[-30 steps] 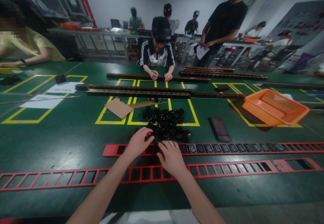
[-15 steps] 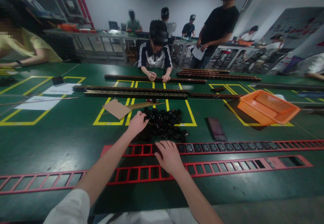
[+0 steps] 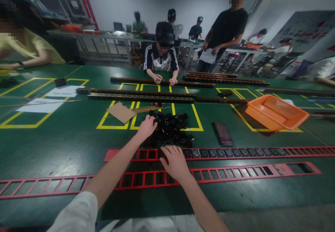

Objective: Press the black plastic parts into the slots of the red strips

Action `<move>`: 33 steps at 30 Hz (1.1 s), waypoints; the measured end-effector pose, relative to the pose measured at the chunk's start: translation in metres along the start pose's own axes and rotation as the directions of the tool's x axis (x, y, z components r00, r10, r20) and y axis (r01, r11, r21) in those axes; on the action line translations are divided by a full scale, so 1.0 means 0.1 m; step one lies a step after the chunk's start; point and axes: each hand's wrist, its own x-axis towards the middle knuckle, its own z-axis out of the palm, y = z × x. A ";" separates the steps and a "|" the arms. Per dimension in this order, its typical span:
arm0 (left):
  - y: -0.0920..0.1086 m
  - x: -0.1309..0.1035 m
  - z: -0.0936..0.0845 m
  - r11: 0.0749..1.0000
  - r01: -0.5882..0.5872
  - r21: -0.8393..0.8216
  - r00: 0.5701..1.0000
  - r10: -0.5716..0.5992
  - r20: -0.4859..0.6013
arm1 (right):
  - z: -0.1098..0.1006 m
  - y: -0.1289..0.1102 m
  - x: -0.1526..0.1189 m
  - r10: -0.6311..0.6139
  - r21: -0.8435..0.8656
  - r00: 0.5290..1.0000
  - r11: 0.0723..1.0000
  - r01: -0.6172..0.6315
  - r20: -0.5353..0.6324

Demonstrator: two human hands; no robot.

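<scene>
My left hand (image 3: 147,129) reaches into the left side of a pile of small black socket modules (image 3: 171,127). Its fingers are bent down among them, and whatever they grip is hidden. My right hand (image 3: 174,162) lies across a red slotted strip (image 3: 111,154), fingers stretched over its upper edge and thumb apart. The slot under that hand is covered. Right of it, a row of black and grey sockets (image 3: 212,152) fills several slots of the same strip. Nearer to me lies a second red slotted strip (image 3: 133,180), running under both my forearms.
An orange basket (image 3: 274,115) sits tilted at the right, with a phone (image 3: 223,134) left of it. Beyond the pile lie a cardboard piece (image 3: 120,113) and long dark rails (image 3: 141,96). Across the table a person (image 3: 161,57) works on another rail.
My left hand has moved slightly right, further over the black pile. My right hand keeps its place on the red strip.
</scene>
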 end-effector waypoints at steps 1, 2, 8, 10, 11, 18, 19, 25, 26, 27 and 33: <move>0.01 -0.01 -0.02 1.000 0.003 -0.019 1.000 -0.003 -0.021 | 0.00 0.00 0.00 0.001 0.002 1.000 1.000 -0.001 -0.002; 0.02 -0.02 -0.04 0.999 0.003 -0.039 0.999 -0.004 -0.042 | 0.00 0.00 0.00 0.002 0.003 1.000 1.000 -0.002 -0.002; 0.06 -0.26 -0.28 0.970 -0.087 -0.227 0.987 0.053 -0.151 | 0.00 -0.01 0.01 0.000 -0.009 1.000 1.000 0.000 0.015; 0.06 -0.40 -0.35 0.929 -0.133 -0.344 0.983 0.079 -0.167 | 0.00 -0.01 0.01 0.002 -0.013 1.000 1.000 -0.001 0.019; 0.05 -0.48 -0.38 0.912 -0.138 -0.386 0.983 0.079 -0.165 | 0.00 -0.01 0.02 0.001 -0.015 1.000 1.000 -0.001 0.020; -0.01 -1.03 -0.37 0.855 -0.004 -0.519 0.986 -0.084 -0.145 | 0.01 0.00 0.02 0.002 -0.035 1.000 0.999 -0.002 0.023; -0.01 -1.10 -0.36 0.846 0.003 -0.534 0.983 -0.101 -0.154 | 0.01 0.01 0.02 0.004 -0.032 1.000 0.999 -0.004 0.026; -0.01 -1.38 -0.28 0.806 -0.022 -0.592 0.985 -0.082 -0.149 | 0.03 -0.01 0.08 0.002 0.055 1.000 0.998 -0.002 -0.003; 0.00 -1.40 -0.28 0.800 -0.025 -0.600 0.989 -0.070 -0.134 | 0.04 -0.03 0.10 -0.009 0.079 1.000 0.997 0.010 -0.019; 0.00 -1.40 -0.28 0.793 -0.027 -0.609 0.992 -0.055 -0.116 | 0.06 -0.05 0.13 -0.023 0.104 0.999 0.994 0.027 -0.035; 0.04 -1.39 -0.31 0.736 -0.053 -0.674 0.998 0.012 -0.065 | 0.17 -0.13 0.22 -0.105 0.182 0.993 0.977 0.113 -0.055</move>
